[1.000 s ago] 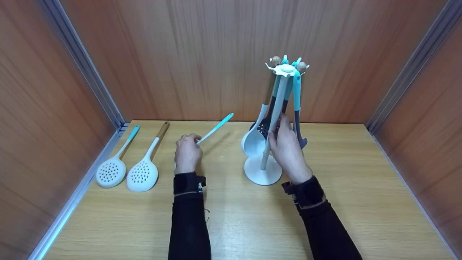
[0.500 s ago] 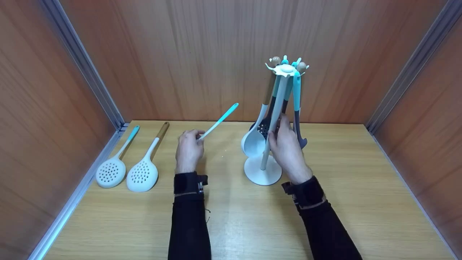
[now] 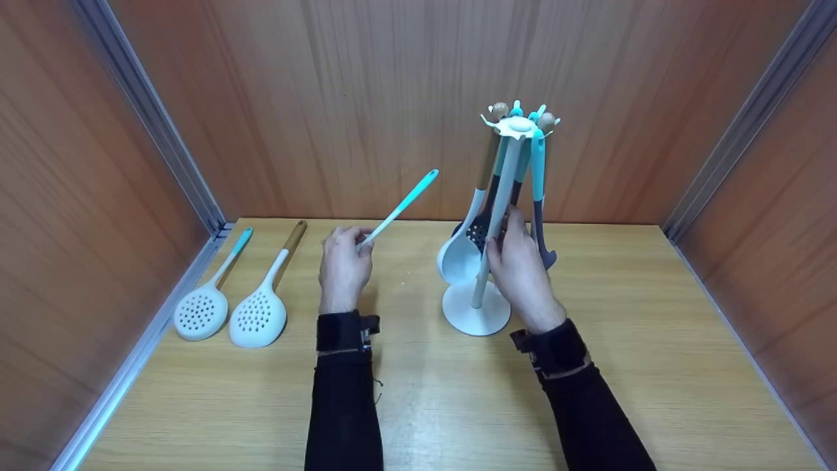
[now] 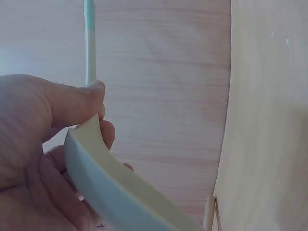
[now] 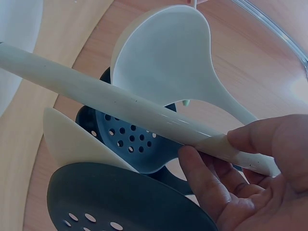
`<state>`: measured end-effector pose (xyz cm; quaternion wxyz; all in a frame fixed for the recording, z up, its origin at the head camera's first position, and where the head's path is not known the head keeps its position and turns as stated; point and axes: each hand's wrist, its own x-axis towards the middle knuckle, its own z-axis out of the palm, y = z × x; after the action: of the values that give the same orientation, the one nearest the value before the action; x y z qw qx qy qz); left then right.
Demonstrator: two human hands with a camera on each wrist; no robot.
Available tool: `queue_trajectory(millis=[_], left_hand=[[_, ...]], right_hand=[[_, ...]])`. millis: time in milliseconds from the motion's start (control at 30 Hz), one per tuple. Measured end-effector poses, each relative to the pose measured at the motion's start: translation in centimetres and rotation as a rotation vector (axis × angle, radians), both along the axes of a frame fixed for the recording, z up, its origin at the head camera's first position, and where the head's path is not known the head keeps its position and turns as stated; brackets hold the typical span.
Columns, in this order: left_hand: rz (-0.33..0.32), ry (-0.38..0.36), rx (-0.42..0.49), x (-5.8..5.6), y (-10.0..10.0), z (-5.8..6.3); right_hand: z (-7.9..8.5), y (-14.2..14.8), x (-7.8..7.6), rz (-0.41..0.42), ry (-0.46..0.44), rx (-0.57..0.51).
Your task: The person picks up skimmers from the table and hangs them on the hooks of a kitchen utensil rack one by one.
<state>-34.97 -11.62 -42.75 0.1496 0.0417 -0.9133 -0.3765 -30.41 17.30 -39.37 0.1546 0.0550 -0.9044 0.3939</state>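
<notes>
My left hand (image 3: 344,265) grips a white kitchen utensil with a turquoise handle (image 3: 417,188), its handle slanting up to the right. In the left wrist view, thumb and fingers pinch it at the neck, just above its broad curved head (image 4: 110,178); the hand hides that head in the head view. My right hand (image 3: 523,275) holds the pole (image 3: 507,183) of a white utensil stand, fingers curled round it. Around the pole hang a white ladle (image 3: 460,256), a dark perforated spoon (image 5: 127,137), a dark slotted utensil (image 5: 125,195) and others.
Two white skimmers lie at the left of the table: one with a turquoise handle (image 3: 201,313), one with a brown handle (image 3: 259,318). The stand's round base (image 3: 476,320) rests on the table (image 3: 418,405). Wooden panels (image 3: 366,98) enclose the back and sides.
My left hand has raised the utensil slightly, moving it away from me; its turquoise handle end has swung upward and a little right. The right hand and the stand have kept their place.
</notes>
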Motion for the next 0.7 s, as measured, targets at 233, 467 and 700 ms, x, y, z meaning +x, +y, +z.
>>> queue_trajectory(millis=[233, 467, 700], left_hand=[[0.011, 0.026, -0.002, 0.0, 0.4, 0.5], [0.003, 0.077, 0.031, 0.2, 0.9, 0.9], [-0.02, 0.172, 0.064, 0.4, 1.4, 1.4]], right_hand=[[0.0, 0.1, -0.1, 0.004, 0.007, 0.001], [-0.1, 0.0, 0.0, 0.004, 0.021, 0.005], [-0.1, 0.1, 0.0, 0.004, 0.043, 0.022]])
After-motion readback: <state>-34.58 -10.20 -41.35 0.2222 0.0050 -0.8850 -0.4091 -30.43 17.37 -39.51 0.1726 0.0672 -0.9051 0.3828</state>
